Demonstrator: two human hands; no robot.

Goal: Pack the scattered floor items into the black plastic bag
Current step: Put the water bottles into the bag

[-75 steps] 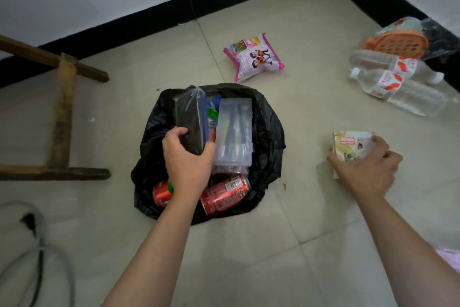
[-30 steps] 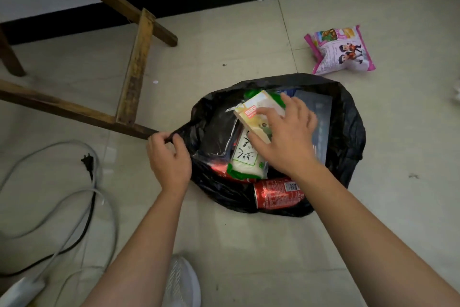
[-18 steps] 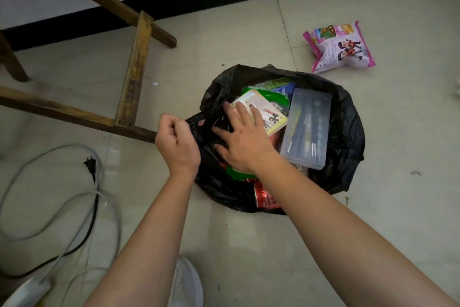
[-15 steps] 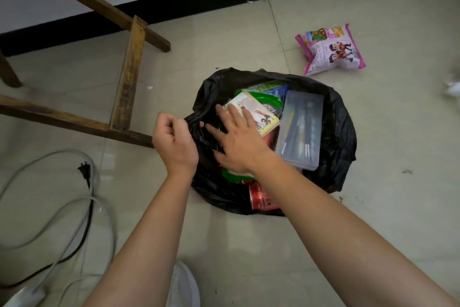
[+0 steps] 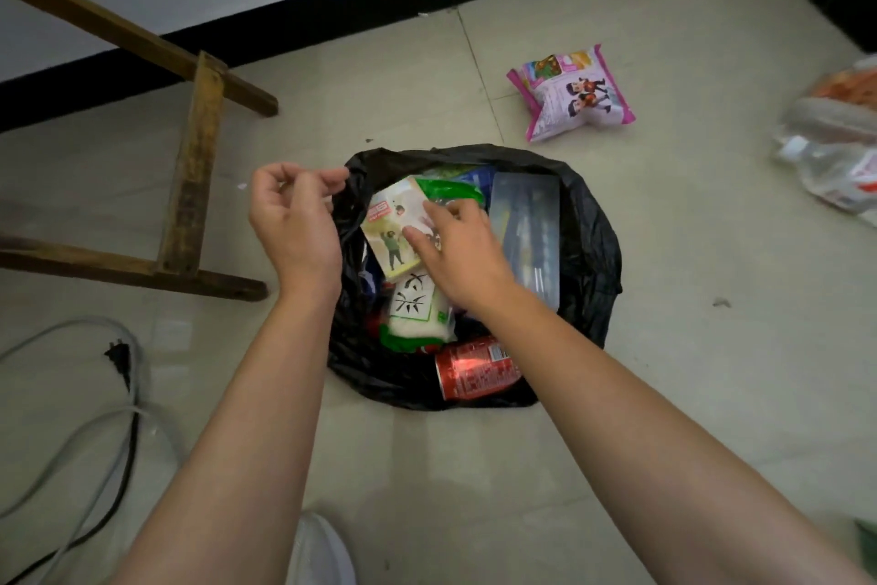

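Bag (image 5: 588,252): on the floor (image 5: 688,394) before us, mouth wide.
Left hand (image 5: 296,224): we pinch the bag's left rim.
Right hand (image 5: 455,243): fingers relaxed, touching a packet (image 5: 391,228) inside.
Snack (image 5: 572,93): floor, far right.

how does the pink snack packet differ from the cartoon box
The pink snack packet lies on the floor outside the black bag, untouched; the cartoon box sits inside it under the right hand. The packet is a puffy pouch; the box is flat-sided. Both show cartoon figures.
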